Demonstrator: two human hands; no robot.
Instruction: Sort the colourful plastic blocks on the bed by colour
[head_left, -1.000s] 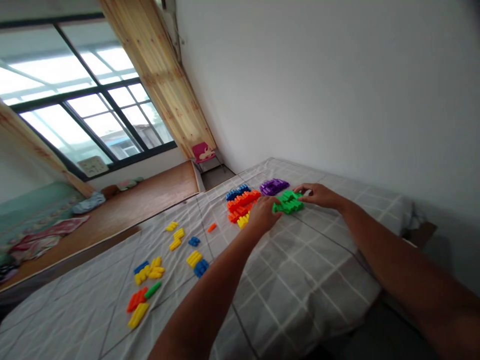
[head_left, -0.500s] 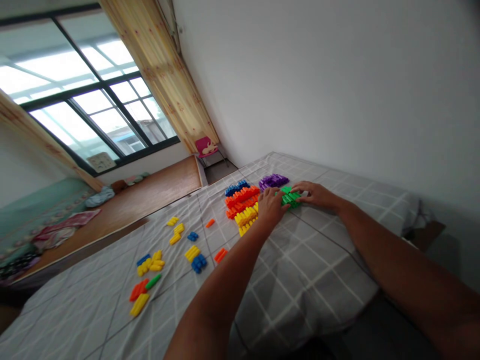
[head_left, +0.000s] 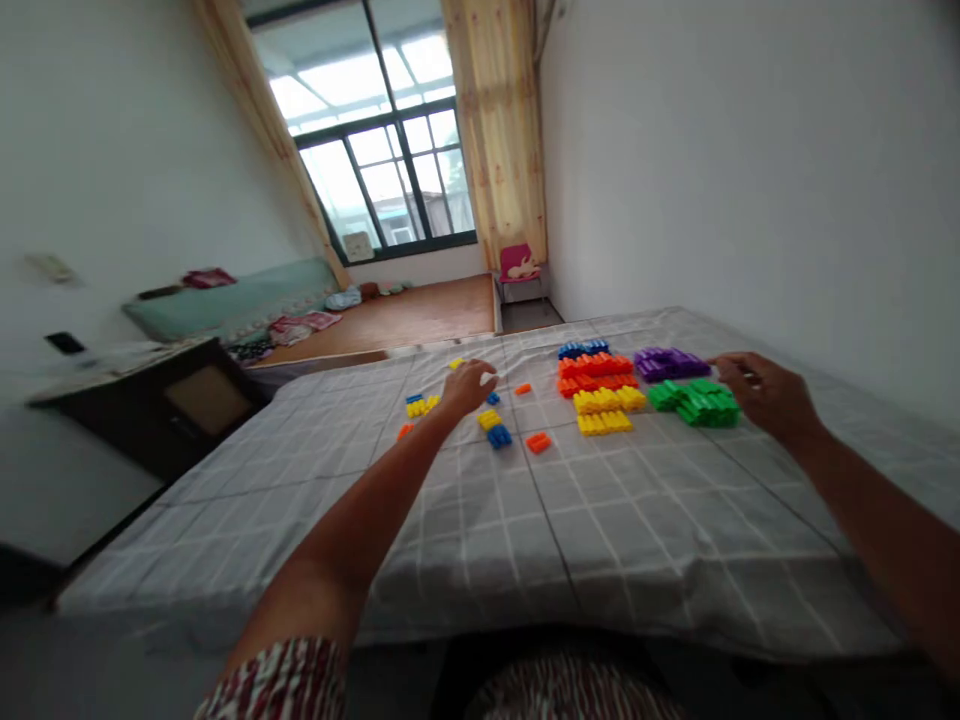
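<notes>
1. Left hand (head_left: 469,387) has swung from the green pile (head_left: 705,405) to the scattered blocks (head_left: 499,437); the right hand (head_left: 765,398) remains beside that pile.
2. Left grip: thumb and fingers curved apart, seemingly holding nothing. Right grip: loosely parted, nothing visibly held.
3. Pile and blocks lie on checked cloth (head_left: 480,540).
4. Apparent step: reaching for loose blocks, calling for a careful pinch.

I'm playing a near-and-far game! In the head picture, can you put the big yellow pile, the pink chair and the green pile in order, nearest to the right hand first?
1. Green pile: just left of the right hand.
2. Yellow pile: farther left, past the green pile.
3. Pink chair: far back, by the curtain.
</notes>
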